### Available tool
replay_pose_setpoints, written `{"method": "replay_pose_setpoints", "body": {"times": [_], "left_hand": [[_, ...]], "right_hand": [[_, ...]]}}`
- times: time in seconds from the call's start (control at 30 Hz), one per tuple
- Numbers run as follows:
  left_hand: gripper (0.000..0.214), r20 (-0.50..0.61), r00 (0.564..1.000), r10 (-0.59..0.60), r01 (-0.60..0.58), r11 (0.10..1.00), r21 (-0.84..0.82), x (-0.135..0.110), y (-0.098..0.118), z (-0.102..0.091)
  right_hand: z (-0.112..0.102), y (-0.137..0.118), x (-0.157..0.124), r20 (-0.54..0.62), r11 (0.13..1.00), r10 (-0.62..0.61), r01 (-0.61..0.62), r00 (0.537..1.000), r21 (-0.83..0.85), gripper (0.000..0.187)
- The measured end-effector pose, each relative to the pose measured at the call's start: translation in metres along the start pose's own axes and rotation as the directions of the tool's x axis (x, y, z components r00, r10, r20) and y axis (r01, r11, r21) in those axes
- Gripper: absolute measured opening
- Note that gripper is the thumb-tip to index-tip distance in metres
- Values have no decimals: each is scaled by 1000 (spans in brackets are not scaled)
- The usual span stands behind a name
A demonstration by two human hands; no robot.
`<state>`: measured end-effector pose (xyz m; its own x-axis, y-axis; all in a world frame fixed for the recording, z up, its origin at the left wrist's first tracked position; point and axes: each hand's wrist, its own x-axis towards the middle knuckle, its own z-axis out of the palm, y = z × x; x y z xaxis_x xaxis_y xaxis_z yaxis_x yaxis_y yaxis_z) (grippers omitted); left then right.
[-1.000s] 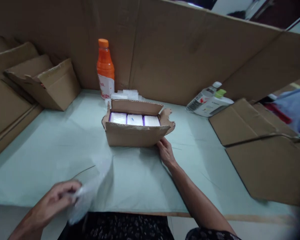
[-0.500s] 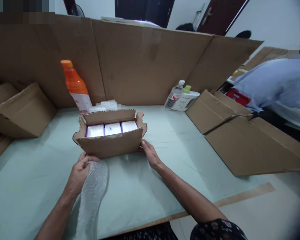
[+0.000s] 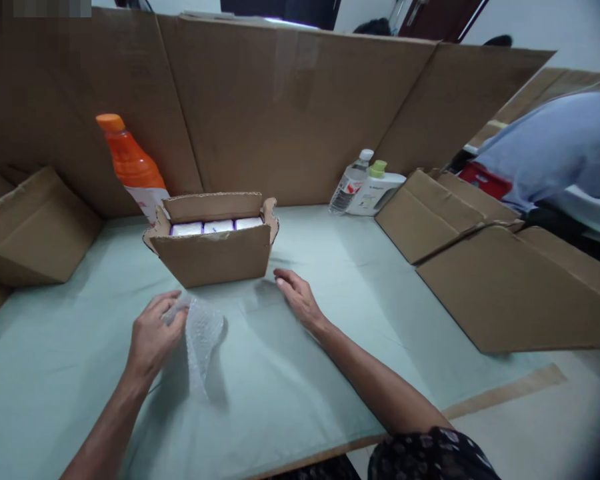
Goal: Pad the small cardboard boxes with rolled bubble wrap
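Observation:
A small open cardboard box (image 3: 217, 257) stands upright on the pale green cloth, its flaps raised. Inside it sits a row of three white packs (image 3: 219, 227) with purple edges, only their tops showing. My left hand (image 3: 155, 333), in front of the box's left corner, pinches a strip of clear bubble wrap (image 3: 203, 337) that hangs down towards the cloth. Just off the box's right front corner is my right hand (image 3: 300, 300), open and holding nothing, its fingers stretched forward and loosely together.
An orange-capped bottle (image 3: 133, 163) leans behind the box at a tall cardboard screen (image 3: 300, 113). Further right are a clear water bottle (image 3: 349, 183) and a white bottle (image 3: 376, 193) with a green cap. Cardboard boxes (image 3: 520, 287) stand at both sides. A person in a light blue top (image 3: 555, 147) is far right.
The box now stands farther back, tilted less towards me. My right hand has let go of it. My left hand has moved clear of the box, still gripping the bubble wrap.

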<state>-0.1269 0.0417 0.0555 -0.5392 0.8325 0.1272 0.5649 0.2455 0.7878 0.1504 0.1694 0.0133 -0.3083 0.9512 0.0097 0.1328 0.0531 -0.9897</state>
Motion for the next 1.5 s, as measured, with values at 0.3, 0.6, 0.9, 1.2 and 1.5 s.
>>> {"method": "replay_pose_setpoints", "body": {"times": [0.3,0.6,0.9,1.2,1.5], "left_hand": [[24,229,958,170,-176,984,8,-55,57,-21],[40,357,908,-219,271,957,-101,-54,1,-66],[71,-96,900,425,-361,850,383,-67,-30,-57],[61,438,723,534,-682,653,330,-94,-76,-2],[55,294,757,584,-647,733,211,-107,-73,-81]], "right_hand": [[53,-60,-66,490,916,-166,318,856,-244,85],[-2,-37,-58,728,985,32,100,685,-138,25],[3,-31,-52,300,555,-202,362,932,-749,44],[81,-5,-85,798,441,-223,788,560,-429,59],[-28,-19,-107,500,418,-129,504,856,-756,49]]}}
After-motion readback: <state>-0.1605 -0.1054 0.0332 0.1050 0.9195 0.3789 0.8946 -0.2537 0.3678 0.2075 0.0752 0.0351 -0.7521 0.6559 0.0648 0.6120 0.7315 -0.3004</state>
